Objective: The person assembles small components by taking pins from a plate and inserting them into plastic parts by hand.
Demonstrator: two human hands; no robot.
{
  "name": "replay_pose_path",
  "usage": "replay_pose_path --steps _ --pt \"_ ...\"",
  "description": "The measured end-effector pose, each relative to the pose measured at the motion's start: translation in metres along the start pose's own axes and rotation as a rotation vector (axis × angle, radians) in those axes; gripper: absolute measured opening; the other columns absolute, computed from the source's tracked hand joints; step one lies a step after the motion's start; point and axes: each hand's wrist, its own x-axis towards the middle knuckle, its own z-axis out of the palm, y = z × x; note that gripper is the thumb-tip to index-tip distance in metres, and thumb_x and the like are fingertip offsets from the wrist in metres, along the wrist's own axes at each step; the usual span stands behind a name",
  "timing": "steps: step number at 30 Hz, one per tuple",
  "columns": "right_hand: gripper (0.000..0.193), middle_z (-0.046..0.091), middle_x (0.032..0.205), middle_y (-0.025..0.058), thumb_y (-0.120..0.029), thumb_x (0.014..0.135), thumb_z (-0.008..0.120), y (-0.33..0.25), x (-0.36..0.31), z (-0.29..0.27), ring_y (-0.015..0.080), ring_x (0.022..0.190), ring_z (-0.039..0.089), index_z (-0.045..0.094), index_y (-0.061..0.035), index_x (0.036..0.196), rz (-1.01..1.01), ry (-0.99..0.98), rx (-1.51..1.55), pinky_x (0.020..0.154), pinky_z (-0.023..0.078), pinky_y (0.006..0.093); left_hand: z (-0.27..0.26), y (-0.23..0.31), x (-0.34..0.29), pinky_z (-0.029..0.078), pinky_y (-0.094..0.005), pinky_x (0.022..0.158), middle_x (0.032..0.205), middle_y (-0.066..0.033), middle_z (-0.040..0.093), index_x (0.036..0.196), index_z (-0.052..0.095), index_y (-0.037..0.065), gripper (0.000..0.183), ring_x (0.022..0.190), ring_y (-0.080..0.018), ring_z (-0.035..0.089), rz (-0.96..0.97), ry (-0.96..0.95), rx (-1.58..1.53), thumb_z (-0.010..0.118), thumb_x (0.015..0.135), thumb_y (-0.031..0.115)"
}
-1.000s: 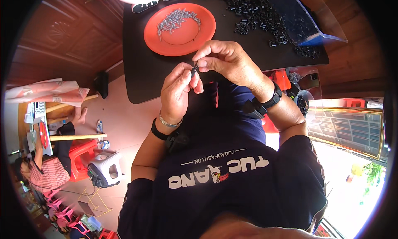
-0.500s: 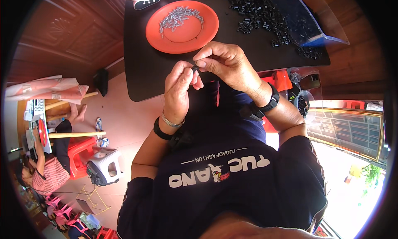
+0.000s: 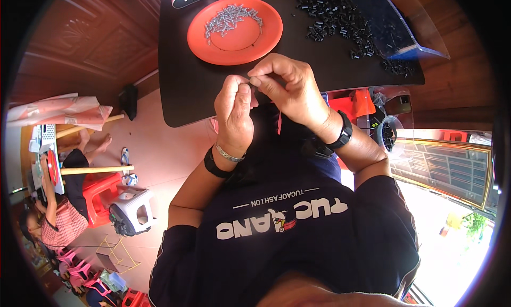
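Note:
My left hand (image 3: 234,112) and my right hand (image 3: 293,88) meet at the fingertips over the near edge of the dark table. The left fingers are curled closed around a small black part, now almost wholly hidden behind them. The right thumb and forefinger pinch together right above it; what lies between them is too small to make out. Just beyond the hands sits an orange-red plate (image 3: 269,35) holding a heap of small silvery springs (image 3: 229,19). Many short black cylindrical parts (image 3: 335,19) lie spread at the far right of the table.
A clear blue-tinted bin (image 3: 402,33) tilts beside the black parts. Below the table's right edge are a tub with black parts (image 3: 389,134) and a red item (image 3: 363,102). At left, another person (image 3: 64,224) sits near red and grey stools (image 3: 133,211).
The left hand has turned and shifted slightly right, its fingers now covering the black part that showed earlier. The right hand keeps its pinch nearly in place.

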Motion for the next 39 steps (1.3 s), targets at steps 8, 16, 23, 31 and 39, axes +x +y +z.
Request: replay_pose_path --steps 8,16,23,31,39 --pt "0.027 0.065 0.095 0.0060 -0.007 0.086 0.066 0.011 -0.002 -0.007 0.0115 0.081 0.063 0.060 0.0006 0.111 0.217 -0.098 0.328 0.073 0.053 0.0249 0.002 0.001 0.009 0.042 -0.0246 0.064 0.076 -0.0037 0.053 0.088 0.051 0.003 0.022 0.068 -0.0117 0.052 -0.205 -0.005 -0.476 0.047 0.095 0.023" --pt "0.038 0.064 0.090 0.0105 -0.007 0.066 0.076 0.006 0.009 -0.009 0.0243 0.079 0.065 0.064 -0.0035 0.101 -0.302 0.012 -0.368 0.068 0.055 0.0334 -0.006 -0.009 0.013 0.046 -0.0301 0.078 0.093 -0.0062 0.055 0.102 0.050 0.002 0.019 0.087 -0.0145 0.058 -0.283 -0.089 -0.559 0.042 0.094 0.017" --pt "0.036 0.064 0.091 0.0110 -0.009 0.066 0.076 0.004 0.014 -0.015 0.0265 0.079 0.064 0.064 -0.0019 0.099 -0.412 -0.054 -0.511 0.067 0.054 0.0336 -0.001 -0.010 0.015 0.042 -0.0262 0.072 0.085 -0.0039 0.053 0.093 0.051 0.002 0.018 0.077 -0.0112 0.051 -0.312 -0.033 -0.603 0.047 0.091 0.019" --pt "0.033 0.062 0.082 0.0100 -0.014 0.064 0.074 0.012 0.014 -0.013 0.0269 0.069 0.063 0.061 -0.0024 0.092 -0.454 -0.113 -0.569 0.060 0.053 0.0346 -0.004 -0.015 0.011 0.041 -0.0279 0.080 0.087 -0.0043 0.054 0.094 0.049 0.002 0.017 0.085 -0.0120 0.053 -0.303 -0.077 -0.601 0.043 0.093 0.018" --pt "0.026 0.061 0.073 0.0070 -0.009 0.063 0.071 0.021 0.016 -0.005 0.0242 0.062 0.061 0.060 -0.0033 0.085 -0.501 -0.071 -0.562 0.056 0.052 0.0322 0.003 -0.013 0.012 0.028 -0.0185 0.056 0.071 0.0057 0.045 0.082 0.049 0.008 0.013 0.062 -0.0020 0.036 -0.350 0.085 -0.594 0.046 0.091 0.017"
